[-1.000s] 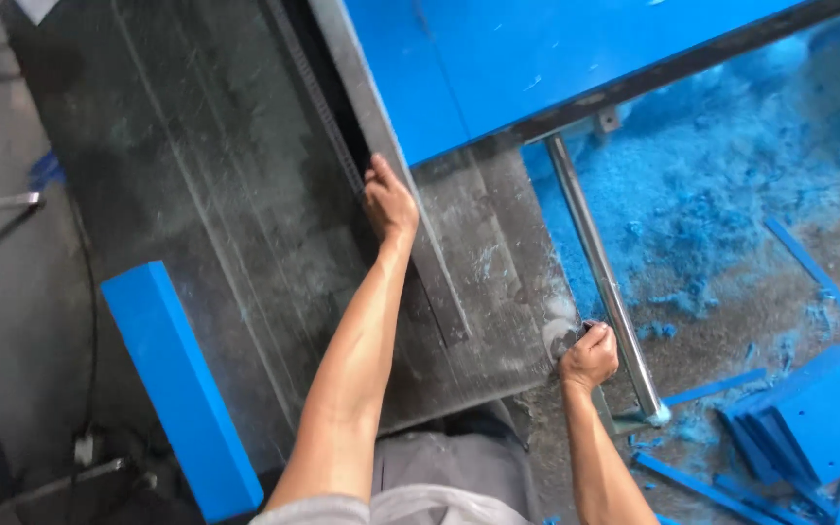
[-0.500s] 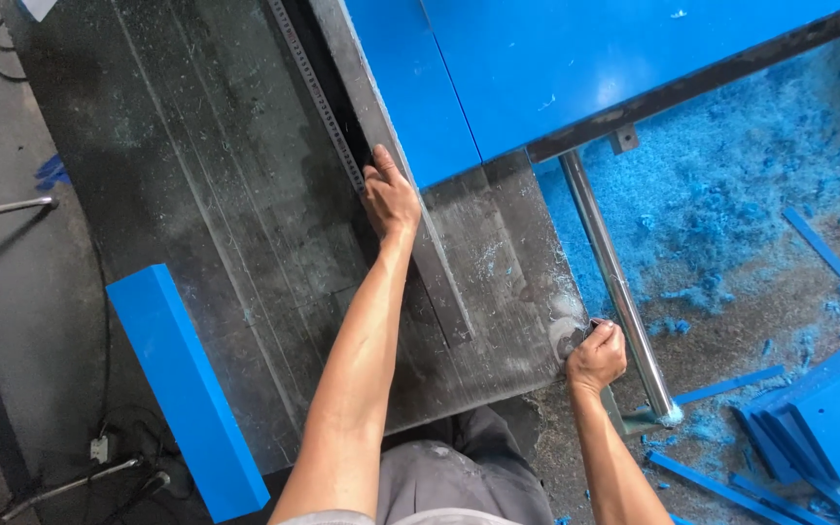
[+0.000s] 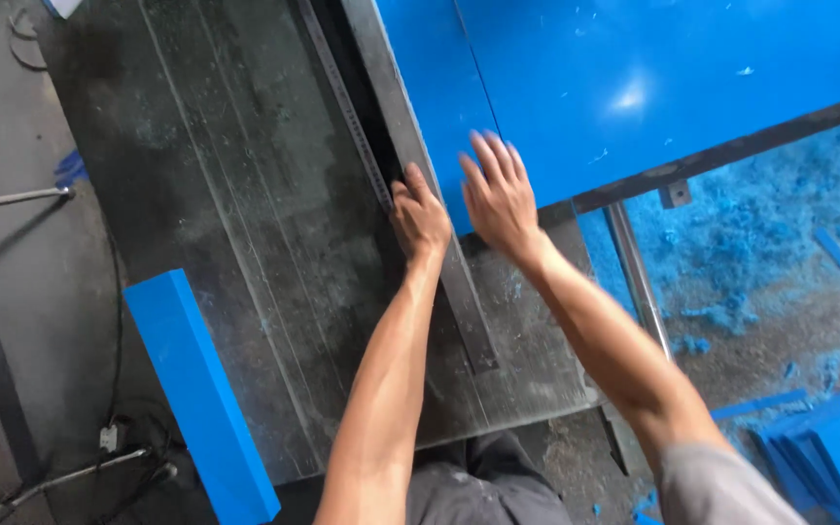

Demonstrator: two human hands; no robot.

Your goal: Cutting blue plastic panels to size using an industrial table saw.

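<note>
The blue sheet ran off the frame's top and right, its long edge slanting up to the right across the counter. The right hand was blurred, spread flat over the sheet's corner; the left hand pressed curled on the dark rail.

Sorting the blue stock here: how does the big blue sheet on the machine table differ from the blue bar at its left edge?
The blue sheet is wide and flat, lying on the machine table; the blue bar is narrow and long, leaning off the table's edge. The right hand reaches over the sheet with the left hand beside it; no hand is near the bar. Both share the same bright blue.
</note>
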